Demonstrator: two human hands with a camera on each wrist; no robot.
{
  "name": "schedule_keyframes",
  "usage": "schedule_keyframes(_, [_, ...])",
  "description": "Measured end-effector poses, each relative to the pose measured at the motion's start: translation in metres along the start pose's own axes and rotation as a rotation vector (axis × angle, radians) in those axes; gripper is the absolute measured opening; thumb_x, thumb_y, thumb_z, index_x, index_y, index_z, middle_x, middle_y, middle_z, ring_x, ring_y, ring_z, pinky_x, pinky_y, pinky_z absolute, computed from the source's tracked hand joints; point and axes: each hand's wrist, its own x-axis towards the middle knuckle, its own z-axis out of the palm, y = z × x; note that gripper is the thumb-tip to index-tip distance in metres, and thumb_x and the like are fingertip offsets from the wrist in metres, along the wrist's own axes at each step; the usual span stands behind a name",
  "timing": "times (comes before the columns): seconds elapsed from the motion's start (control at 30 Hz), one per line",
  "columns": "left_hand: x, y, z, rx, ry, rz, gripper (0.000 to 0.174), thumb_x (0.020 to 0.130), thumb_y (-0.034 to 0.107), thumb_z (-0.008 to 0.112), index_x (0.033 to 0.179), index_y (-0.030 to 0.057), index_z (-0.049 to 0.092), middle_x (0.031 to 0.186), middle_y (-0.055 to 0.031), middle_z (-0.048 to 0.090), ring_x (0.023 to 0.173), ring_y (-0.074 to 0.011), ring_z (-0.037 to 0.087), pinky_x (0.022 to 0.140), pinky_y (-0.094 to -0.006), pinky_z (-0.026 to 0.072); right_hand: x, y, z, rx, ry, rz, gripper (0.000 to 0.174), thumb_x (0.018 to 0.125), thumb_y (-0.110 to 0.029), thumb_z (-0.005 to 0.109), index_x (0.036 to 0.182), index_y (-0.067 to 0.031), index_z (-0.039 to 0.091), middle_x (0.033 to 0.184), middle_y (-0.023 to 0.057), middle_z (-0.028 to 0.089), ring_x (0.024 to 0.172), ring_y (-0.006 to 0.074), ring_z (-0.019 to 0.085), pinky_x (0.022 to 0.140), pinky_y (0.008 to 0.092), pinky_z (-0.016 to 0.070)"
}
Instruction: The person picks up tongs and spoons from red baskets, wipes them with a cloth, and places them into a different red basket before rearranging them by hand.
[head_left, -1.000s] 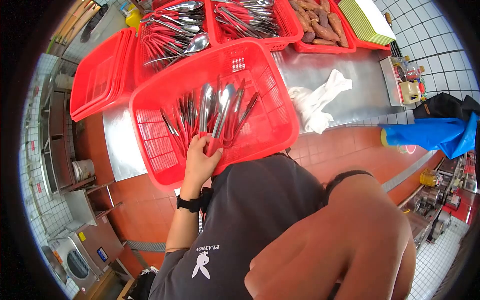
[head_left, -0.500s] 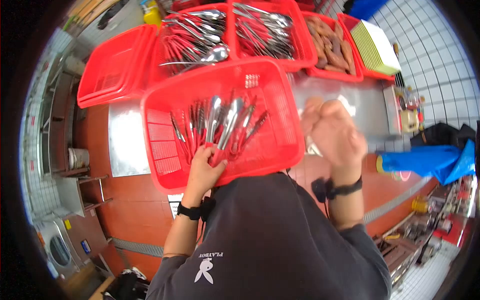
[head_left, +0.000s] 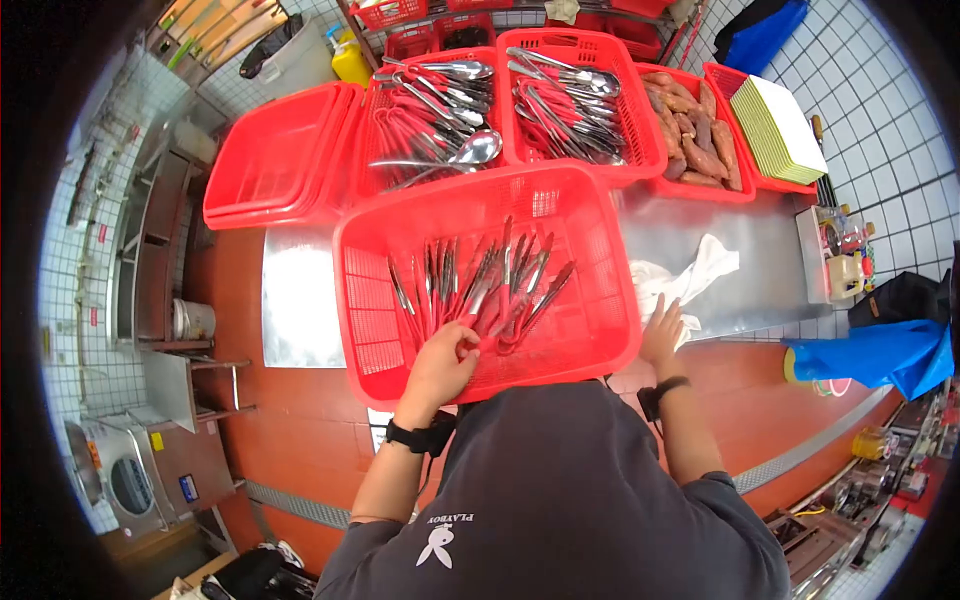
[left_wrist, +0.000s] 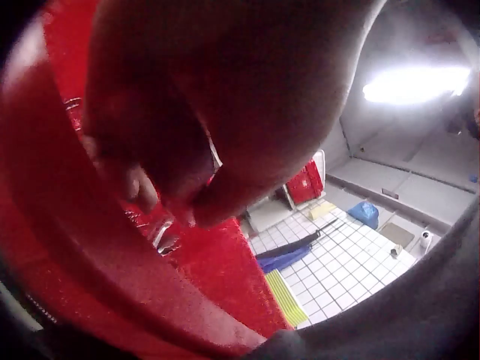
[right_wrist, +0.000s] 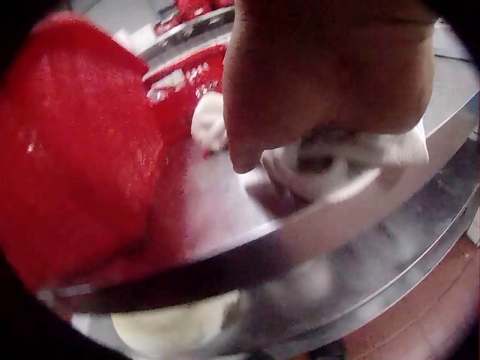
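Observation:
In the head view my left hand [head_left: 440, 365] is over the near side of a large red basket [head_left: 370, 365], its thumb and forefinger bent at the red handles of tongs [head_left: 488, 345]. Several more red-handled tongs [head_left: 440, 285] with dark tips lie fanned in that basket. The left wrist view shows the curled fingers [left_wrist: 232, 176] close up, with the red basket wall beneath. To the basket's right, my right hand [head_left: 660, 340] reaches onto a crumpled white cloth [head_left: 700, 275], fingers extended. In the right wrist view that hand partly hides the cloth [right_wrist: 352, 161].
Behind stand two red baskets [head_left: 632, 172] full of tongs and ladles, a red basket of sweet potatoes [head_left: 705, 150] and a stack of green-edged trays [head_left: 780, 135]. Stacked red baskets [head_left: 270, 160] stand left on the steel table [head_left: 300, 310]. Bottles [head_left: 850, 235] stand at the right.
The right hand has come down from close to the camera onto the white cloth. The silver-headed tongs held up in the left hand earlier no longer stand out above the others.

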Motion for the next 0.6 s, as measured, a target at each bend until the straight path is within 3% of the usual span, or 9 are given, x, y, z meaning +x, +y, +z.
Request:
schedule_keyframes(0.1, [0.019,-0.02,0.015,0.177,0.131,0.339,0.014,0.087,0.003,0.057,0.101,0.0003,0.061,0.099,-0.0194,0.065,0.082,-0.0281,0.063,0.078,-0.0347,0.0499,0.0,0.002,0.002,-0.058,-0.002,-0.006,0.11,0.079,-0.056,0.068,0.157,-0.016,0.001,0.159,0.0291,-0.005,0.147,0.0478,0.0,0.117,0.0582,0.0058])
schedule_keyframes(0.13, [0.022,-0.013,0.015,0.187,0.125,0.348,0.014,0.087,0.003,0.057,0.101,0.0003,0.061,0.099,-0.0194,0.065,0.082,-0.0281,0.063,0.078,-0.0347,0.0499,-0.001,-0.002,0.0,-0.047,0.004,0.002,0.11,0.079,-0.056,0.068,0.157,-0.016,0.001,0.159,0.0291,-0.005,0.147,0.0478,0.0,0.117,0.0582,0.0058])
schedule_keyframes(0.2, [0.026,0.005,0.016,0.107,-0.004,0.083,0.015,0.087,0.004,0.058,0.102,0.0009,0.061,0.094,-0.0182,0.066,0.081,-0.0278,0.063,0.076,-0.0343,0.0491,-0.004,-0.009,-0.007,-0.066,-0.067,0.062,0.11,0.078,-0.055,0.069,0.157,-0.017,0.002,0.159,0.0281,-0.006,0.147,0.0462,-0.001,0.117,0.057,0.0042])
schedule_keyframes(0.33, [0.034,0.011,0.026,0.079,-0.003,0.103,0.015,0.089,0.005,0.057,0.103,0.0014,0.062,0.082,-0.0145,0.062,0.074,-0.0203,0.058,0.071,-0.0325,0.0475,-0.006,-0.002,0.003,-0.069,-0.012,0.039,0.11,0.078,-0.054,0.069,0.157,-0.0183,0.003,0.159,0.0275,-0.005,0.147,0.0461,-0.001,0.117,0.0567,0.0047])
schedule_keyframes(0.37, [0.036,0.019,0.027,0.071,-0.026,0.032,0.016,0.087,0.002,0.056,0.102,0.0003,0.061,0.094,-0.0172,0.066,0.087,-0.0301,0.065,0.079,-0.0359,0.0499,-0.005,0.0,0.006,-0.064,-0.012,0.047,0.11,0.078,-0.054,0.069,0.157,-0.0183,0.003,0.159,0.0275,-0.005,0.147,0.0461,-0.001,0.117,0.0567,0.0047])
schedule_keyframes(0.4, [0.039,0.02,0.031,0.077,-0.033,0.033,0.016,0.087,0.002,0.056,0.102,0.0003,0.061,0.094,-0.0172,0.066,0.087,-0.0301,0.065,0.079,-0.0359,0.0499,-0.004,0.003,0.009,-0.073,0.004,0.036,0.109,0.078,-0.053,0.069,0.157,-0.0183,0.002,0.159,0.0274,-0.005,0.147,0.0461,-0.001,0.117,0.0569,0.0048])
schedule_keyframes(0.47, [0.046,0.016,0.038,-0.097,-0.045,-0.021,0.013,0.088,0.003,0.058,0.1,0.001,0.061,0.087,-0.0116,0.066,0.081,-0.0203,0.065,0.075,-0.0321,0.0499,-0.004,0.006,0.012,-0.082,0.015,0.028,0.109,0.078,-0.053,0.069,0.157,-0.0184,0.002,0.159,0.0274,-0.005,0.147,0.046,0.0,0.117,0.0572,0.0049])
schedule_keyframes(0.5, [0.054,0.002,0.043,-0.119,-0.027,0.063,0.012,0.088,0.004,0.06,0.1,0.0016,0.061,0.082,-0.0061,0.064,0.075,-0.0121,0.061,0.069,-0.0282,0.0488,-0.004,0.007,0.013,-0.09,0.018,0.02,0.109,0.078,-0.053,0.069,0.157,-0.0184,0.002,0.159,0.0274,-0.005,0.147,0.0461,-0.001,0.117,0.0575,0.0051])
schedule_keyframes(0.6, [0.065,0.007,0.043,-0.316,-0.089,-0.074,0.011,0.089,0.003,0.059,0.1,0.0012,0.061,0.081,-0.0046,0.063,0.071,-0.0107,0.059,0.064,-0.0262,0.0472,-0.004,0.005,0.01,-0.092,0.011,0.012,0.109,0.079,-0.052,0.068,0.157,-0.0185,0.001,0.159,0.0272,-0.005,0.147,0.0467,0.0,0.116,0.0579,0.0055])
